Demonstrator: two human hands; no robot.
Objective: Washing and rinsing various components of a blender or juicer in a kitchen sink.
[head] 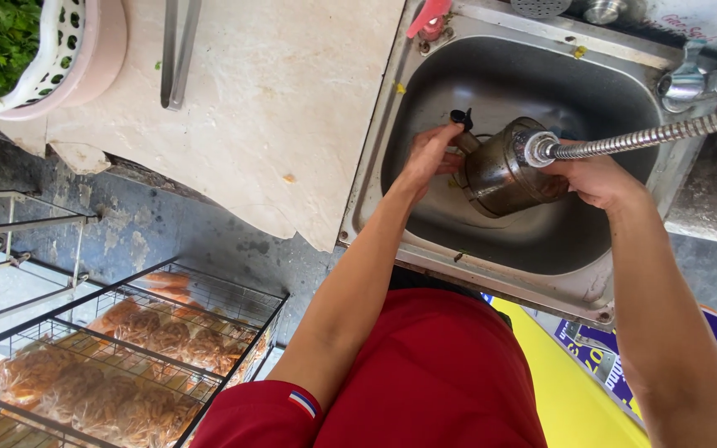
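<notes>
Over a steel sink point(541, 249) I hold a small steel kettle point(499, 174) tilted on its side. My left hand point(426, 158) grips the kettle's end by its black knob and handle. My right hand point(595, 178) is closed around the head of a flexible metal spray hose point(649, 137), whose nozzle points into the kettle and rests against it. The hose runs off to the right toward a chrome tap point(707, 83).
A pale stone counter point(275, 99) lies left of the sink, with metal tongs point(178, 50) and a white basket of green leaves point(10, 50) inside a pink bowl. Below stands a wire rack point(126, 357) of bagged snacks. A red-handled item point(429, 17) sits at the sink's corner.
</notes>
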